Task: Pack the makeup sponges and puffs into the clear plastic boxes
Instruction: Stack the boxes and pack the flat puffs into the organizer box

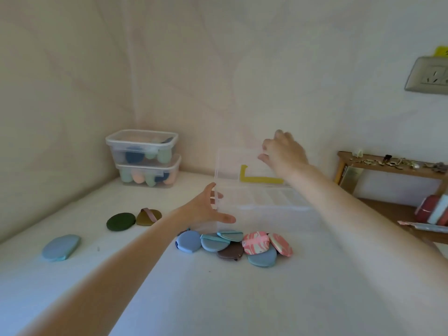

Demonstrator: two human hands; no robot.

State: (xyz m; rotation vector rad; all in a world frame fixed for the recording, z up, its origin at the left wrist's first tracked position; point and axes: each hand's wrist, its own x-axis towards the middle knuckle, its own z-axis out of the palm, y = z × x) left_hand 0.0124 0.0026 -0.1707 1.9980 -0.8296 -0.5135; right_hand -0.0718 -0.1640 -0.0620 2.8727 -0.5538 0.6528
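Note:
A clear plastic box (266,209) stands on the white surface with its lid (232,163) raised upright; a yellow L-shaped mark shows through the lid. My right hand (282,154) pinches the lid's top edge. My left hand (208,207) holds the box's left front corner, thumb in front and fingers behind. A heap of flat puffs (232,246), blue, teal, brown and pink-marbled, lies just in front of the box. Apart to the left lie a dark green puff (120,221), an olive puff (148,217) with a pink strap, and a light blue puff (61,247).
Two closed clear tubs (145,158) filled with sponges are stacked in the back left corner. A wooden shelf (392,166) with small trinkets and a lower one with books stand at the right. A wall socket (429,75) is at the upper right.

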